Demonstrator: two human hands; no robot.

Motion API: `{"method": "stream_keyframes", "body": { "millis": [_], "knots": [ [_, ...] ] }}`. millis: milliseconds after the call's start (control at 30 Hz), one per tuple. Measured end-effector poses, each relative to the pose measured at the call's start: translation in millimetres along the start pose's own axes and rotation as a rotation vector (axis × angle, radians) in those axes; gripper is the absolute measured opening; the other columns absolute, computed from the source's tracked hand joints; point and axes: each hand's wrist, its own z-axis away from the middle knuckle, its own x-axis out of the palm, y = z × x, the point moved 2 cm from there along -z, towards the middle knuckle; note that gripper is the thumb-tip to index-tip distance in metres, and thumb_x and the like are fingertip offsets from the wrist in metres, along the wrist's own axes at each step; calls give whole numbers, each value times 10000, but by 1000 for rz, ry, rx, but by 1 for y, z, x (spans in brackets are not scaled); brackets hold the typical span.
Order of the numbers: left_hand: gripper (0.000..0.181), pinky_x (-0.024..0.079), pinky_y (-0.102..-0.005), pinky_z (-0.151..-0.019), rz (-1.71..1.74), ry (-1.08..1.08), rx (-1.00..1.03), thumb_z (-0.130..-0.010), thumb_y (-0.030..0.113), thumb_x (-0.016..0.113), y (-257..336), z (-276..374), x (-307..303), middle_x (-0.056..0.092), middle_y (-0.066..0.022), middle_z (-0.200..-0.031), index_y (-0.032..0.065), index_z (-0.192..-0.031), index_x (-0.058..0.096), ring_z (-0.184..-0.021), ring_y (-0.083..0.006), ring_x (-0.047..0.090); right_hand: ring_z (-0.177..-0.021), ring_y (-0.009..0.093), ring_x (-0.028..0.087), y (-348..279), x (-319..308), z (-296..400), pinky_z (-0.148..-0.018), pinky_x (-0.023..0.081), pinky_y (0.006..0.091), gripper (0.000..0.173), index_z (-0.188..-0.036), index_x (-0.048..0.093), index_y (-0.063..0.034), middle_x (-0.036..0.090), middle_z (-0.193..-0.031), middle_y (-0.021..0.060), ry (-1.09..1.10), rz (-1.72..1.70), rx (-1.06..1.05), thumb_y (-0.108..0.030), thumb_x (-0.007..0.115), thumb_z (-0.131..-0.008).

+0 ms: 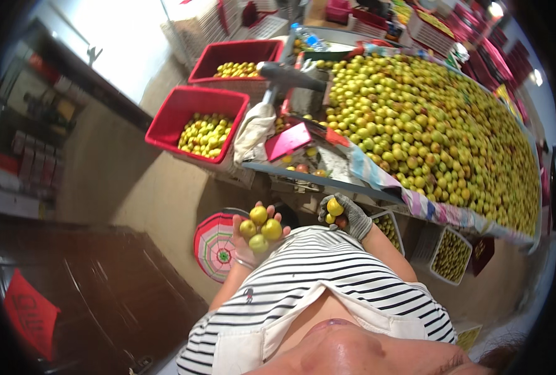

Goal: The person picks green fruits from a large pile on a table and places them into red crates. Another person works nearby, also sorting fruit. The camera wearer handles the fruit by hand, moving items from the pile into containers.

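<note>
My bare left hand (pixel 242 245) is turned palm up in front of my striped shirt, its fingers curled around several round yellow-green fruits (pixel 271 229). To its right, my right hand (pixel 358 219) wears a grey glove and grips a yellow fruit (pixel 335 206), with a smaller yellow one and a reddish-brown one beside it. Just beyond both hands runs the edge of a sorting table (pixel 324 180). A large heap of similar fruits (pixel 428 126) covers its right part, lying on a striped cloth lining (pixel 421 202).
Two red-lined crates (pixel 163 126) (pixel 203 61) holding fruits stand left of the table. A pink box (pixel 288 141), a cloth (pixel 254 131) and a dark post-like object (pixel 296 77) occupy its left end. Below are a round patterned stool (pixel 207 241) and white-rimmed baskets (pixel 465 267).
</note>
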Motion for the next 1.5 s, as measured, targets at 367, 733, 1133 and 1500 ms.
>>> {"method": "stream_keyframes", "body": {
  "millis": [367, 733, 1133, 1500],
  "knots": [
    [621, 240, -654, -1102, 119, -50, 227, -869, 556, 573, 176, -89, -7, 543, -120, -1368, 176, -1356, 518, -1292, -343, 472, -740, 179, 659, -101, 132, -238, -546, 548, 291, 520, -1038, 607, -78, 668, -865, 65, 118, 190, 250, -579, 528, -922],
    [719, 248, -712, -1074, 114, 210, 327, -839, 595, 546, 320, -192, -71, 546, -157, -1327, 105, -1361, 475, -1260, -385, 467, -1194, 333, 529, -257, 127, -403, -992, 490, 473, 602, -1400, 350, 30, 499, -1312, 220, 231, 380, -363, -383, 494, -986],
    [693, 324, -705, -1037, 101, 639, 542, -869, 573, 495, 388, -264, -172, 448, -124, -1437, 116, -1388, 446, -1331, -404, 390, -1152, 295, 578, -267, -88, -75, -951, 509, 416, 462, -1328, 509, -55, 559, -1294, 170, 1189, 1375, -389, -228, 627, -916],
    [446, 540, -373, -764, -905, 568, 601, -912, 294, 549, 270, -315, -34, 610, -124, -1042, 17, -1260, 510, -837, -216, 615, -1418, 272, 272, -205, -110, -72, -1194, 161, 397, 991, -1507, 182, -17, 297, -1531, 146, 614, 2400, 188, -520, 652, -794]
  ]
}}
